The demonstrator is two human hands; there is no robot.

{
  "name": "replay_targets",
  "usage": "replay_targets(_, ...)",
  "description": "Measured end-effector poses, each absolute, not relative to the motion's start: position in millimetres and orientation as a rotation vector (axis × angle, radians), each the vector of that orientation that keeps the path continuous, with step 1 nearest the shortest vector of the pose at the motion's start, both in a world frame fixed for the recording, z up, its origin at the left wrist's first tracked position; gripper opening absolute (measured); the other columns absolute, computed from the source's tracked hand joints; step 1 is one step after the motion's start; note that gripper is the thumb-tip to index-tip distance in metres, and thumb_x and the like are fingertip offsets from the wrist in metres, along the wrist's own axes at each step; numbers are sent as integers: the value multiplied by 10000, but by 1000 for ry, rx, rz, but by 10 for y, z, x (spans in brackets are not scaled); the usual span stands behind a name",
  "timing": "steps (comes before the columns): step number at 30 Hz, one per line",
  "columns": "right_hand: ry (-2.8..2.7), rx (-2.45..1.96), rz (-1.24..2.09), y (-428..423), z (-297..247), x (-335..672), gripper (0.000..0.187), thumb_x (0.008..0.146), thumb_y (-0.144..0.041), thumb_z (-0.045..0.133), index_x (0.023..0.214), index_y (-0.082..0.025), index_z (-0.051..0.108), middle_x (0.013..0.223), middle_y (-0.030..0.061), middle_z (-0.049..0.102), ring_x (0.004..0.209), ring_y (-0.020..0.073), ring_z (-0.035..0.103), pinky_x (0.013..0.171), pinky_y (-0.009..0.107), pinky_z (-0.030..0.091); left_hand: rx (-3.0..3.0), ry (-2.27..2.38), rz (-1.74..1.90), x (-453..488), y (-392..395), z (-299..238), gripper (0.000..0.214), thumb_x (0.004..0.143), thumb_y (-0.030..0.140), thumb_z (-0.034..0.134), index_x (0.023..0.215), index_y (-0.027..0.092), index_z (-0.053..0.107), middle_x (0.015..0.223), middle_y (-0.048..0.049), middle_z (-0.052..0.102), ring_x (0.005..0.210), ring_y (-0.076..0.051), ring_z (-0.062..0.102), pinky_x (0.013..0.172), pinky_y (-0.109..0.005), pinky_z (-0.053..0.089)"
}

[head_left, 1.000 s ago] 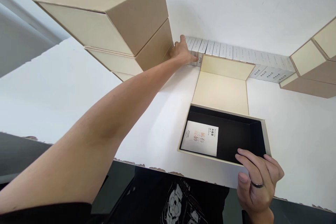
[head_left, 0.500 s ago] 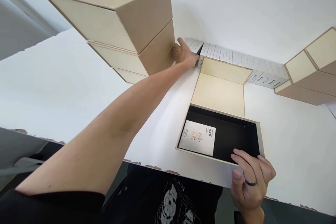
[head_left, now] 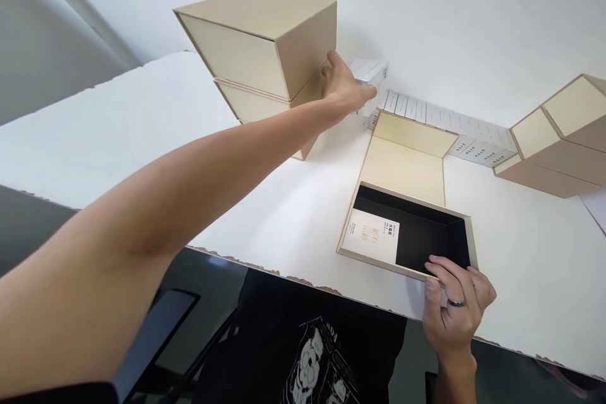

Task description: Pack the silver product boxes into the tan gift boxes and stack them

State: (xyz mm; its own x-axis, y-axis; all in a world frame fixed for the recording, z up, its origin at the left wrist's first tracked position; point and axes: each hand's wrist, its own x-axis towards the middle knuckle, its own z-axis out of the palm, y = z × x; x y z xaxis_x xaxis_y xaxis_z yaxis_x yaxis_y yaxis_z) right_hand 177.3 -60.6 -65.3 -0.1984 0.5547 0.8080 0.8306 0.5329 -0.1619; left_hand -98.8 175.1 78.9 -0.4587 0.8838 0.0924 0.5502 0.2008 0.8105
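Note:
My left hand [head_left: 348, 87] is closed on a small white box [head_left: 374, 71], lifted and tilted above the row by the wall. Part of that box is hidden behind my fingers. In front of me lies an open gift box [head_left: 407, 164] with a cream lid folded back and a black inside. One white printed tea box [head_left: 370, 235] lies flat in its left part. My right hand [head_left: 457, 303] grips the gift box's near right corner, fingertips over the rim and thumb at the outer wall.
A row of white boxes [head_left: 459, 120] stands along the wall behind the open lid. Tan closed gift boxes [head_left: 307, 44] are stacked at left, close to my left hand. More tan boxes [head_left: 568, 145] are stacked at right. The white table [head_left: 279, 214] has a chipped front edge.
My left hand has lifted a small white box up out of the row. The right hand stays on the gift box's corner. The whole view has shifted slightly.

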Motion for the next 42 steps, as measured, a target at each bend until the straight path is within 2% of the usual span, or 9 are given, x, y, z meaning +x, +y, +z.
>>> replay_targets(4,-1947,-1158,-371,-657,-610,1786,129,1047,-230,552,1073,-195,673,1075,73,743,966,228,620,976,456,425,1331,1755,1104,-1052,1207,900,864,724,527,885,1374,198,419,1412,-165,597,1241,-282,640,967,-361,547)
replay_targets(8,-1961,-1182,-298,-747,-264,1780,142,1008,-253,642,1145,-218,630,1211,96,686,1023,246,639,1089,544,369,1247,1253,756,-1017,677,954,564,798,516,785,1201,154,630,1266,-148,722,1197,-283,690,1015,-405,554)
replay_targets(12,-2111,-950,-263,-542,329,1758,691,838,-235,857,1441,-269,521,1401,142,566,1280,323,581,1077,523,461,1272,1127,472,-917,355,976,458,761,454,760,1115,179,667,1233,-107,743,1230,-273,674,1020,-403,572)
replay_targets(15,-2410,-860,-161,-228,654,1756,1004,893,-416,814,1667,-253,195,1610,199,388,1498,373,410,1203,599,388,1314,1126,282,-835,242,999,495,723,445,769,1113,176,624,1228,-120,728,1207,-279,684,929,-365,607)
replay_targets(17,-2647,-901,-32,-59,754,1769,1002,962,-546,695,1693,-247,78,1607,182,411,1469,346,448,1171,551,453,1302,1123,192,-799,208,1005,578,702,445,770,1177,175,581,1193,-117,727,1152,-271,707,878,-347,617)
replay_targets(19,-2796,-964,55,42,784,1798,971,968,-639,630,1692,-259,107,1522,144,502,1348,323,549,1057,478,549,1294,1119,153,-785,209,987,634,689,457,757,1224,181,555,1187,-107,719,1136,-271,710,846,-338,620)
replay_targets(25,-2874,-1160,150,143,773,1979,1017,861,-707,718,1661,-353,199,1570,83,475,1306,315,593,1015,431,593,1360,942,137,-800,364,810,494,713,505,696,1101,212,610,1294,-91,659,1134,-254,687,811,-321,606)
replay_targets(34,-2628,-1238,489,132,556,2066,860,828,-507,780,1562,-408,341,1424,65,537,1152,253,633,788,332,651,1512,978,-60,-860,396,844,866,705,601,729,1429,235,427,1374,-128,637,1256,-337,626,893,-373,540)
replay_targets(42,-2515,-1236,509,24,403,2098,907,790,-439,794,1581,-436,349,1415,72,550,1186,292,608,799,402,664,1740,880,-121,-960,380,846,879,631,467,855,1358,237,418,1204,-65,692,1021,-258,673,780,-323,509)
